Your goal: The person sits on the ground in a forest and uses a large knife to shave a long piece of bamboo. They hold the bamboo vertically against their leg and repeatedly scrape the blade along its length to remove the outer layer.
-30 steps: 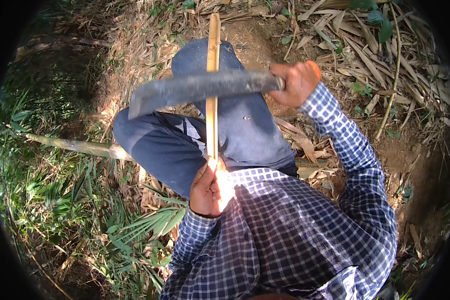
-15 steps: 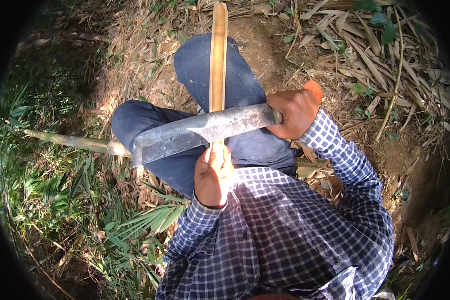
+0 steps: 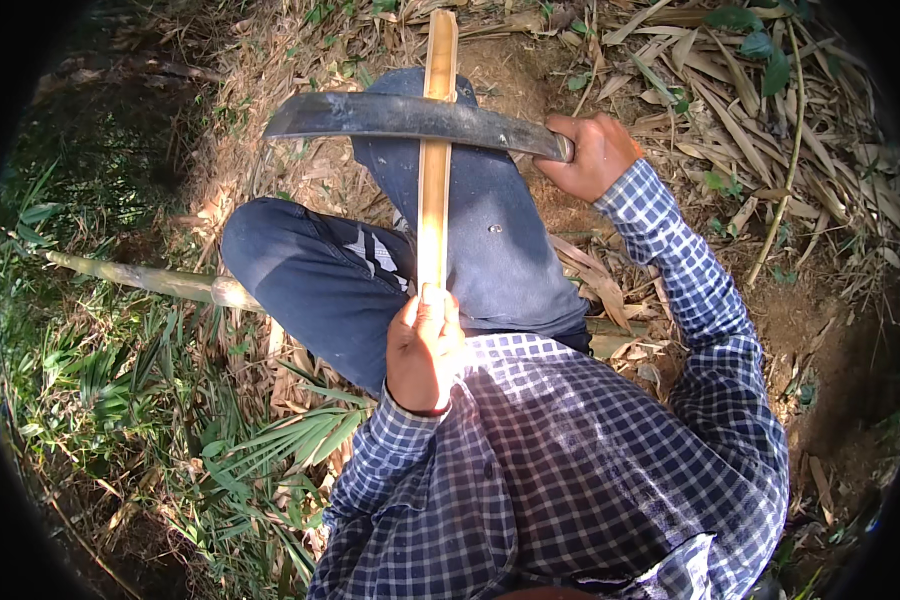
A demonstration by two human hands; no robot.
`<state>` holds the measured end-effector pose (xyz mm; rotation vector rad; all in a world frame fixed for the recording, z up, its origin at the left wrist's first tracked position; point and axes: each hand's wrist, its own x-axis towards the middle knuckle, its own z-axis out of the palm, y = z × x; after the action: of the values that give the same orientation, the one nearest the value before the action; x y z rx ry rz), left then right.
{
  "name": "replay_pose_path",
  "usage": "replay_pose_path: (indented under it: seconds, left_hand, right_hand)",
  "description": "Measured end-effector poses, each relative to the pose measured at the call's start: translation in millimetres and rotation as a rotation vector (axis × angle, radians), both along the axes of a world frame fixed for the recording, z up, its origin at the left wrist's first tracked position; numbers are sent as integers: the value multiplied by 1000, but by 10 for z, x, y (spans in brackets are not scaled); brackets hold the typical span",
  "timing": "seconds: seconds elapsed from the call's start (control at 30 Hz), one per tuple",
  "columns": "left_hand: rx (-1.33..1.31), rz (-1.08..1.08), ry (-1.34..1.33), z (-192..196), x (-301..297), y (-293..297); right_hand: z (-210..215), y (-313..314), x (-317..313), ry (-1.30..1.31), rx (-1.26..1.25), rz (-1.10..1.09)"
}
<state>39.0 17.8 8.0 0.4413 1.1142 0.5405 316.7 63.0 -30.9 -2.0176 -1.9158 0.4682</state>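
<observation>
A split bamboo strip [image 3: 434, 200], pale yellow inside, points away from me over my crossed legs. Its near end is pinched in my left hand [image 3: 422, 350], thumb on top, close to my belly. My right hand [image 3: 596, 155] is wrapped round the handle of a machete [image 3: 370, 115] at the upper right. The long dark blade lies crosswise over the far part of the strip, its tip reaching out to the left. Whether the blade touches the bamboo or hovers just above it, I cannot tell. The fingers of the right hand hide most of the handle.
A bamboo pole [image 3: 150, 278] lies on the ground to the left, its end by my knee [image 3: 270, 235]. Green leafy plants [image 3: 290, 435] grow at the lower left. Dry bamboo leaves [image 3: 760, 130] litter the upper right, beside a thin bent stem [image 3: 796, 150].
The machete has moved away from me along the strip, from near my left hand to the strip's far part, and its blade has turned. My left hand has barely moved.
</observation>
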Motion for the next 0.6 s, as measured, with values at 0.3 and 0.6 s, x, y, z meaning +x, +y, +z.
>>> replay_pose_path:
  seconds: [0.3,0.6]
  left_hand:
    - [29,-11,-96,-43,-77,-99]
    - [46,-12,-58,-98,-140,-170]
  right_hand:
    - [-46,66,76,58,-51,-66]
    - [-73,76,72,-9,13,137]
